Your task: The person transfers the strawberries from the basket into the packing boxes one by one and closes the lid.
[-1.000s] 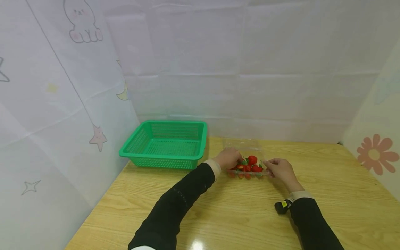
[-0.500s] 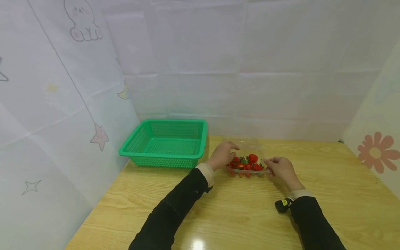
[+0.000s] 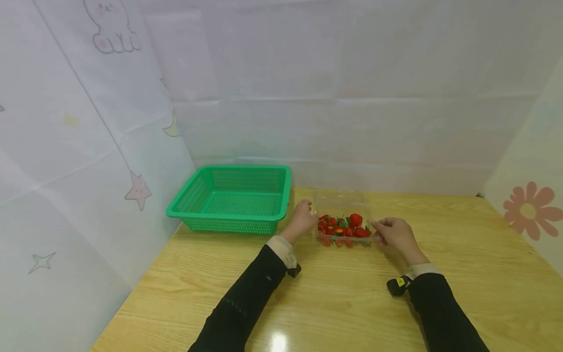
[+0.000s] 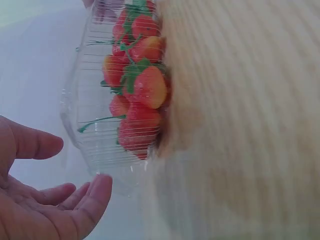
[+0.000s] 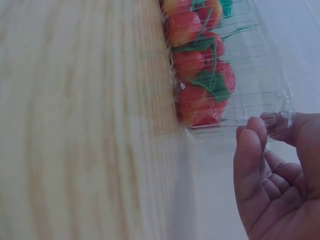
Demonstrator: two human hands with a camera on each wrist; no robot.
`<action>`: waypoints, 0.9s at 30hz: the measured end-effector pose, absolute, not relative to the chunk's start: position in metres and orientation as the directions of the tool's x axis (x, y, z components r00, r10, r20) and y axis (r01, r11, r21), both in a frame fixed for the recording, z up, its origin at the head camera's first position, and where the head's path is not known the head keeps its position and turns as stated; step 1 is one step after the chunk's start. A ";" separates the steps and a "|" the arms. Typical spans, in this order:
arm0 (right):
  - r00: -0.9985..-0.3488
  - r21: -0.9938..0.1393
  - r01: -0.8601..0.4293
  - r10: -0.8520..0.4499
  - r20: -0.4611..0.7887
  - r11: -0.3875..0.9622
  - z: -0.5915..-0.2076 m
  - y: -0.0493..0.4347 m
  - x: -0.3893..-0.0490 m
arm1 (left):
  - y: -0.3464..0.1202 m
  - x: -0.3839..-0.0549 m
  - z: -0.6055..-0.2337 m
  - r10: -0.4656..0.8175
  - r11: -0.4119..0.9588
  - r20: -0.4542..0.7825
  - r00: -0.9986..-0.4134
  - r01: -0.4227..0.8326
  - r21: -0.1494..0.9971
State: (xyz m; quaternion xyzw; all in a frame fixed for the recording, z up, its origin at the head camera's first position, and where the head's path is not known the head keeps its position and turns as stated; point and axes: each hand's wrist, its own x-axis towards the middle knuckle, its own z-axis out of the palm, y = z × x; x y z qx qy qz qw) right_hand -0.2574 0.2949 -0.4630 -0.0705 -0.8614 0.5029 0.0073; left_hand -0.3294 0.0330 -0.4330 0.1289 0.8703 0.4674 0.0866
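Observation:
A clear plastic clamshell box [image 3: 323, 238] stands on the table with its lid [image 3: 338, 197] raised at the back. Strawberries [image 3: 355, 220] with green leaves lie in it; the left wrist view shows several strawberries [image 4: 150, 87] through the ribbed wall. My right hand [image 3: 397, 238] pinches the box's right front corner between thumb and fingers. At the left end, my left hand [image 3: 302, 221] is beside the box, thumb and fingers apart and nothing between them. In the left wrist view its fingertips [image 4: 102, 185] come close to the box's corner; whether they touch, I cannot tell.
A green plastic basket [image 3: 237, 226] with slotted walls stands left of the box, close to my left hand. The wooden table [image 3: 347, 298] reaches back to a pale cloth backdrop [image 3: 352, 142], which also runs along both sides.
My left hand has come out of the box from among the strawberries and moved left, to beside the box's left end. My right hand keeps its pinch on the corner.

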 end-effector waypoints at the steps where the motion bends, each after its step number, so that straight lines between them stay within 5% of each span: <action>1: -0.990 -0.867 0.114 0.127 -0.060 0.485 -0.463 0.295 -0.258 | 0.032 -0.329 -0.434 0.304 0.531 -0.048 -0.952 0.127 0.838; 27: -0.989 -0.866 0.130 0.129 -0.077 0.482 -0.461 0.294 -0.258 | 0.022 -0.336 -0.455 0.356 0.266 -0.137 -0.924 -0.040 0.963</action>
